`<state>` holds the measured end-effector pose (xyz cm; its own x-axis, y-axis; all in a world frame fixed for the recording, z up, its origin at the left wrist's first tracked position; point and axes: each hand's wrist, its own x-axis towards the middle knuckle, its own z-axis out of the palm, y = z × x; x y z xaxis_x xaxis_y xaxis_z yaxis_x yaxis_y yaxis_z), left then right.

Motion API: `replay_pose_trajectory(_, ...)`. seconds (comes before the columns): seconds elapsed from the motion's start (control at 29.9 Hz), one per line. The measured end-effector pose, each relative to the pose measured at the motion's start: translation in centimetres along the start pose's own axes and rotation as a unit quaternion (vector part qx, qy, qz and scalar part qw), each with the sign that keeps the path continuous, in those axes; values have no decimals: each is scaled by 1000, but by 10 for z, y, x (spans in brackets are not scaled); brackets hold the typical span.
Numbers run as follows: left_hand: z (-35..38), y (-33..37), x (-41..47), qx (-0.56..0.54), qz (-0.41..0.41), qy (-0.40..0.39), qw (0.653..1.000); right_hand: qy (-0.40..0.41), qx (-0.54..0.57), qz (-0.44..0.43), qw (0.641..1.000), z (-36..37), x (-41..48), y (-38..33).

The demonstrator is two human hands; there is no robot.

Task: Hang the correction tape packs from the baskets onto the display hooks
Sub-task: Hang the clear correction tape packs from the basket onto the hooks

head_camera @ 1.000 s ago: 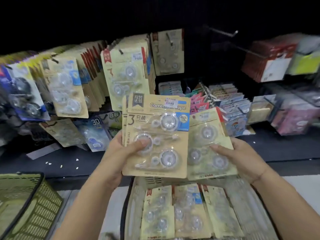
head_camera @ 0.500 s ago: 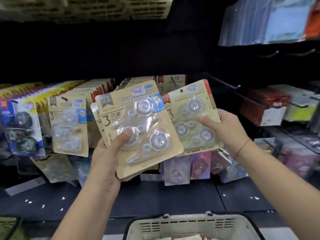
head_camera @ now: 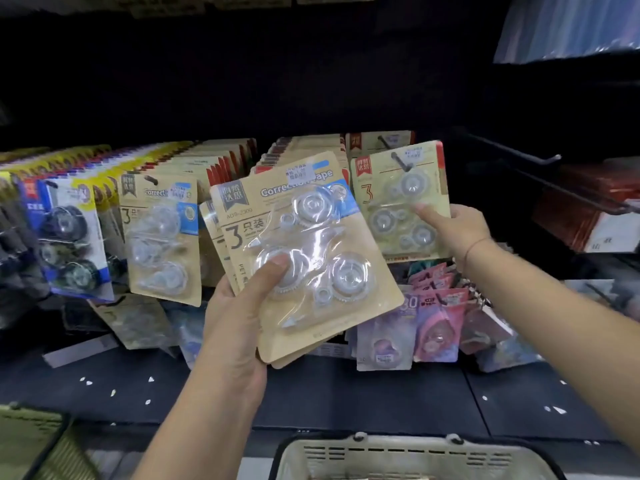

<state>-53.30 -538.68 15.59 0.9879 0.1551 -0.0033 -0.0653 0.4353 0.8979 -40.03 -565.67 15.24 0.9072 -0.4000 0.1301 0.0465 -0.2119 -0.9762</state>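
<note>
My left hand [head_camera: 242,306] grips a small stack of tan correction tape packs [head_camera: 304,258] with blue corners, thumb on the front blister. My right hand [head_camera: 457,230] holds a single tan pack with a red edge [head_camera: 398,202] up at a dark display hook [head_camera: 400,161]; the hook tip shows through the pack's hang hole. Behind it another pack of the same kind hangs on the hook. Full rows of hung tan packs [head_camera: 159,237] fill the hooks to the left. The white basket's rim [head_camera: 408,455] shows at the bottom centre.
Blue packs with black tapes [head_camera: 65,237] hang far left. Pink and purple packs [head_camera: 433,327] hang below the right pack. A bare hook [head_camera: 519,154] juts out at the right above red boxes [head_camera: 595,216]. A green basket [head_camera: 31,441] sits bottom left.
Both hands rose from over the basket to the hooks. The right hand moved its pack right and up until the hook tip entered the hang hole.
</note>
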Motion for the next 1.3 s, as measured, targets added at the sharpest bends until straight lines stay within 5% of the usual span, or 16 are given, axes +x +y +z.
replay_pose_trajectory(0.27, -5, -8, 13, 36, 20, -9, 999, 80, -85, 63, 991, 50, 91, -6)
replay_pose_trajectory(0.53, -4, -7, 16, 32, 36, -8, 999, 59, -204, 68, 975, 54, 83, -17)
replay_pose_trajectory(0.7, -3, -7, 6, 39, 44, -16, 998, 6, -21, -65, 998, 24, -37, -21)
replay_pose_trajectory(0.9, 9, -16, -11, 57, 37, -21, 998, -150, 53, -60, 985, 12, -157, -43)
replay_pose_trajectory(1.07, 20, -22, -21, 72, 32, 23, 997, -119, 71, 12, 990, 16, -169, -35)
replay_pose_trajectory(1.3, 10, -13, -18, 31, 12, 58, 998, -76, 145, -4, 986, -1, -149, -35)
